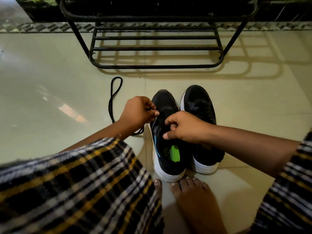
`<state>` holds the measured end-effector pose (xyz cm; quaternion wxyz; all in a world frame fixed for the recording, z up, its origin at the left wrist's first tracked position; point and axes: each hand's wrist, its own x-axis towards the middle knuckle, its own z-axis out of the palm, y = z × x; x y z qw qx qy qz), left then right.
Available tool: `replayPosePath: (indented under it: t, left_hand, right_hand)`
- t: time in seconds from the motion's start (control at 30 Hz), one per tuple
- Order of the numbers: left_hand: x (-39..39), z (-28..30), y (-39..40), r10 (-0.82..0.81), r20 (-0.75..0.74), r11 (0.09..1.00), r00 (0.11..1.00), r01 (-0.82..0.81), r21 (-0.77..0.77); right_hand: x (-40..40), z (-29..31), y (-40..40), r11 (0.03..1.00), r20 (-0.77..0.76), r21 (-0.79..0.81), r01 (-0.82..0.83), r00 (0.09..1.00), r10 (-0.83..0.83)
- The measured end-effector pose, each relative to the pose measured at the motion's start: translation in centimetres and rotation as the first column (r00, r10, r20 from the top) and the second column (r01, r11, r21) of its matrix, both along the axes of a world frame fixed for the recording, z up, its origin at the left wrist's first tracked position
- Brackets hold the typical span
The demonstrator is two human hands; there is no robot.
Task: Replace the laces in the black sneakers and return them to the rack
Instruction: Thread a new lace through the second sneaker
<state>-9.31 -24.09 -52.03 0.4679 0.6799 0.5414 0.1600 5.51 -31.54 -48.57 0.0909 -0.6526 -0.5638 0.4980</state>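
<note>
Black cord lace [112, 98] is trailing limp beside the left sneaker [166, 141] — left hand [137, 111] and right hand [183, 126] are pinching it at the eyelets — likely best gripped near its stiff tip.

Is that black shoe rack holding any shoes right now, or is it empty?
Empty, as far as shown: the rack's visible lower bars are bare, and both sneakers stand on the floor before it. Its top is cut off.
</note>
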Motion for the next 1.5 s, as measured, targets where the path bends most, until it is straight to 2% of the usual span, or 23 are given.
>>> replayPosePath:
  t: [0.13,0.3,0.53,0.67,1.07,1.27,1.5]
  left_hand:
    - [-0.1,-0.2,-0.9,0.129,0.153,0.98,0.98,-0.102,-0.172]
    - [-0.3,-1.1,-1.4,0.175,0.155,0.972,0.972,-0.146,-0.182]
    - [-0.1,-0.7,-0.9,0.082,-0.062,0.991,0.995,-0.075,0.113]
    - [-0.4,0.1,-0.6,0.039,-0.107,0.979,0.994,-0.017,0.205]
    - [-0.8,0.8,0.2,-0.088,-0.224,0.964,0.97,0.14,0.227]
    - [-0.4,0.9,0.4,-0.138,-0.382,0.917,0.914,0.264,0.301]
    - [0.3,0.8,0.3,-0.134,-0.413,0.913,0.901,0.275,0.303]
  right_hand:
    - [-0.2,0.1,-0.1,0.993,-0.069,-0.044,0.11,0.991,-0.113]
    - [-0.7,0.4,-0.3,0.965,-0.16,-0.124,0.23,0.955,-0.249]
    - [-1.0,0.6,-0.6,0.96,-0.206,-0.13,0.247,0.941,-0.27]
    - [-1.0,0.4,-0.6,0.96,-0.178,-0.108,0.257,0.945,-0.273]
    - [-0.9,0.4,-0.5,0.96,-0.156,-0.111,0.256,0.95,-0.271]
    - [-1.0,0.3,-0.6,0.972,-0.134,-0.08,0.22,0.964,-0.229]
    - [-1.2,0.4,-0.8,0.974,-0.09,-0.067,0.216,0.971,-0.222]
